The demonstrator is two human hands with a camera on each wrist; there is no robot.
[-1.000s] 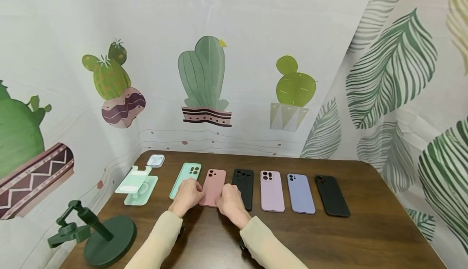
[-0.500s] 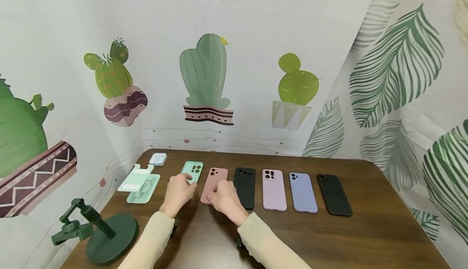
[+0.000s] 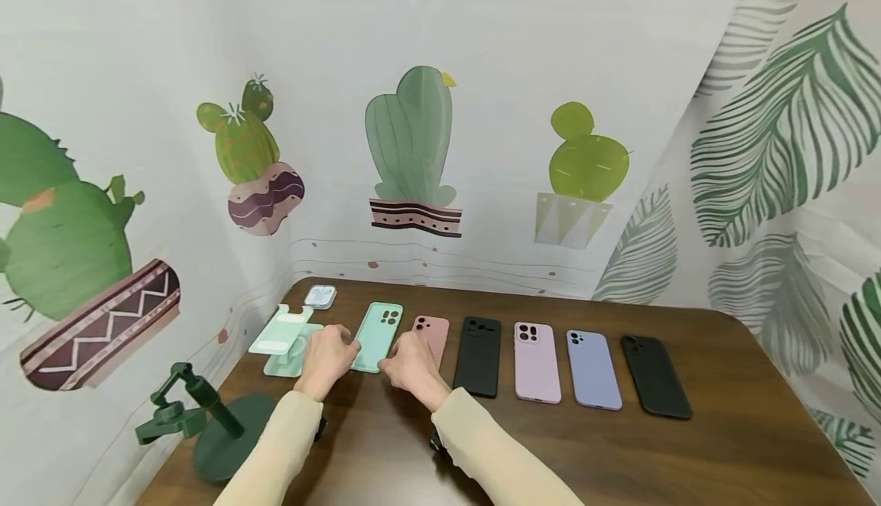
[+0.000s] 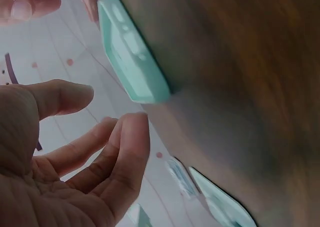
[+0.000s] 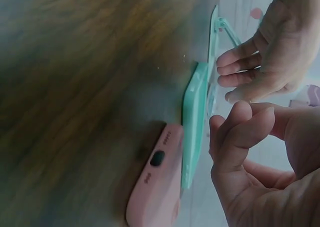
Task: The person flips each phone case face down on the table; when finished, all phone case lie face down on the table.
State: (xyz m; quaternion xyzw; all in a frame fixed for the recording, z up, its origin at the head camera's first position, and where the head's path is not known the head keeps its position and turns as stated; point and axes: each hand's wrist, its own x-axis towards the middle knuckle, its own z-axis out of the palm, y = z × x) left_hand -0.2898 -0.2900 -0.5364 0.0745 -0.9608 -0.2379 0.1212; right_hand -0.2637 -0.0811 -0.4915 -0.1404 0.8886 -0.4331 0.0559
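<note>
A mint green phone case [image 3: 377, 336] lies flat on the table, its camera cutouts toward the wall. My left hand [image 3: 329, 357] is just left of it, thumb and fingers bent with a gap between them. In the left wrist view nothing shows between those fingers [image 4: 132, 152], and the case is apart from them. My right hand [image 3: 415, 368] hovers between the mint case and a pink phone case [image 3: 433, 334], hiding part of the pink one in the head view. Its loosely bent fingers hold nothing in the right wrist view.
To the right lie a black case [image 3: 478, 357], a lilac case [image 3: 537, 364], a periwinkle case [image 3: 594, 370] and another black case [image 3: 655, 376]. On the left are a mint folding stand [image 3: 284, 334], a small clear-and-white square box [image 3: 320, 296] and a dark green stand [image 3: 237, 437].
Both hands have moved left along the row, from around the pink case to around the mint case. The right hand has left the pink case. The head view has turned slightly left.
</note>
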